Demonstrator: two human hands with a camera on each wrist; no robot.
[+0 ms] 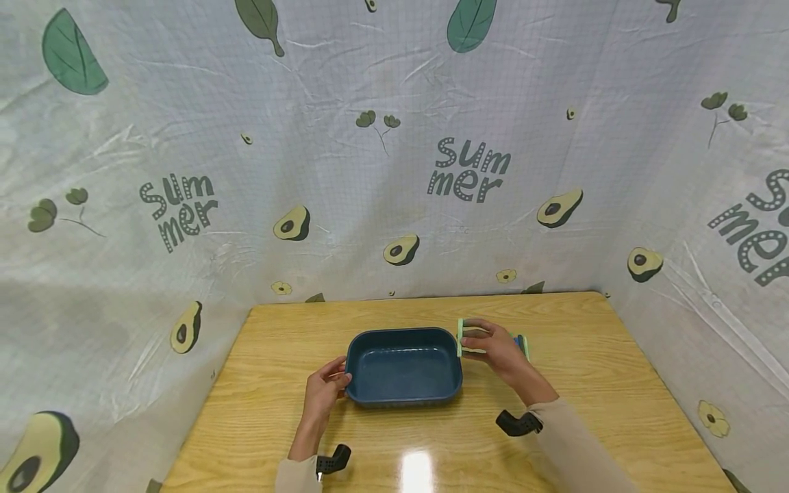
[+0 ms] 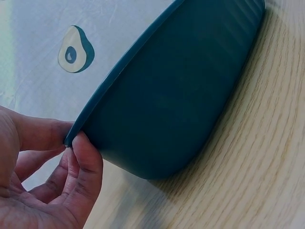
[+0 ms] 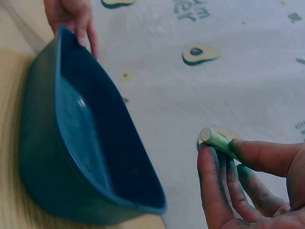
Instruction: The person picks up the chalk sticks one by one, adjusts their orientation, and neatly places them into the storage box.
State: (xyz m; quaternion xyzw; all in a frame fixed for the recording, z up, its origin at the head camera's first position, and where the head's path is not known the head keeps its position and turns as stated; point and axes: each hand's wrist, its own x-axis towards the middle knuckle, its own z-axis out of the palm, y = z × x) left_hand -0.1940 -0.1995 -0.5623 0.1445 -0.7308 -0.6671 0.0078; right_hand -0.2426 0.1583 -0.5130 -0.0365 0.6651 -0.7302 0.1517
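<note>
A dark blue rectangular dish (image 1: 403,333) stands empty in the middle of the wooden table (image 1: 616,383). My left hand (image 1: 329,389) pinches the dish's left rim between thumb and fingers; the left wrist view shows that hand (image 2: 71,142) closed over the edge of the dish (image 2: 167,95). Just right of the dish, my right hand (image 1: 487,346) holds a light green rod-shaped piece (image 1: 459,339). In the right wrist view, the green piece (image 3: 217,140) sits between thumb and fingers of the right hand (image 3: 224,150), apart from the dish (image 3: 95,124). What lies under the right hand is hidden.
A white cloth printed with avocados, leaves and "summer" (image 1: 468,168) walls the table at the back and on both sides. Black wrist mounts (image 1: 518,423) sit on both forearms. Bare tabletop lies in front of the dish and to either side.
</note>
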